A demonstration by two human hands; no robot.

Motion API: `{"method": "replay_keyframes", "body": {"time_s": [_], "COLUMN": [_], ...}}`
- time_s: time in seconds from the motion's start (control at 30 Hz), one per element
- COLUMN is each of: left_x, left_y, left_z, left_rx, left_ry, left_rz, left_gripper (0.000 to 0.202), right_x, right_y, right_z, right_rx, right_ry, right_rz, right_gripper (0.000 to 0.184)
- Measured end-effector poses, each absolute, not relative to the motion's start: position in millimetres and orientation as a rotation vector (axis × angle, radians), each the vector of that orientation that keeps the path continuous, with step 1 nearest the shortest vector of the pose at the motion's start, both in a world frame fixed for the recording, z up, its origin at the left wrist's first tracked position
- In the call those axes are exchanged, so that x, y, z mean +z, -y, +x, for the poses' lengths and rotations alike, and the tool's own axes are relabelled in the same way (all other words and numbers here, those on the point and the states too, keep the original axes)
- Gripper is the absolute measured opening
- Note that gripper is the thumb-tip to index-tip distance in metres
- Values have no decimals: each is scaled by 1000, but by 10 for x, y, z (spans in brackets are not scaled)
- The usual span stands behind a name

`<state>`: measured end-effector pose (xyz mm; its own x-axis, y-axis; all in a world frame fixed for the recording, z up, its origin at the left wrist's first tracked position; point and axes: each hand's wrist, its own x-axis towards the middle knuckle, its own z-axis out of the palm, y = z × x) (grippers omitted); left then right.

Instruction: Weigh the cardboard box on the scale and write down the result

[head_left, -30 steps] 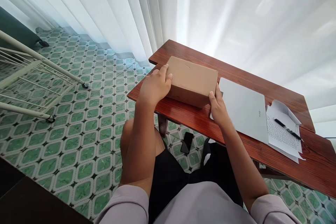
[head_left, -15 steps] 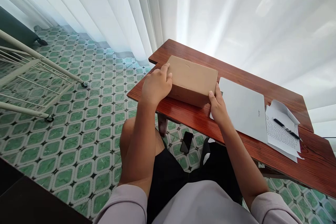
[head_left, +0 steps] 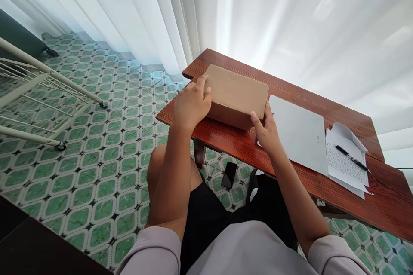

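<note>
A brown cardboard box [head_left: 238, 90] with its top closed stands at the left part of a reddish wooden bench [head_left: 222, 133]. My left hand [head_left: 192, 101] grips its left end, thumb and fingers at the upper edge. At the right end, my right hand [head_left: 267, 128] holds the near corner, with the thumb on the front and a finger along the side. To the right of that hand lies a closed silver laptop [head_left: 298, 135], partly overlapping some white paper.
Handwritten sheets [head_left: 345, 159] with a black pen [head_left: 352, 158] on them lie right of the laptop. A phone [head_left: 229, 175] is on the tiled floor beneath the bench. At left stands a white wheeled wire rack [head_left: 74, 84]; white curtains [head_left: 155, 13] hang behind.
The box's lid has risen slightly along the upper edges. My right thumb has slid a little left over the box's front corner. My left hand stays at the left end.
</note>
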<state>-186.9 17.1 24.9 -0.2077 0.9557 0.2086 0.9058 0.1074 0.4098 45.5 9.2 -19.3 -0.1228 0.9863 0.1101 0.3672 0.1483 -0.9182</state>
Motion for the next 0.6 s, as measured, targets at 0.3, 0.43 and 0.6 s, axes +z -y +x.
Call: {"method": "replay_keyframes", "body": {"time_s": [0.3,0.43,0.6], "left_x": [297,310,315], "left_y": [-148,-144,-143], "left_z": [-1769,-1700,-1601], "left_rx": [887,954,998], "left_ry": [-2191,-2157,-2084], "left_rz": [1926,1961,1987], "left_gripper": [56,56,56], "right_x": [-81,-42,-25], "right_y": [-86,-86,-73], "right_z": [551,649,798], "right_rx": [920,871,817], "right_ry": [1603,1611,1599], "right_rz": [-1271,-1261,-1262], "right_gripper": [103,100,97]}}
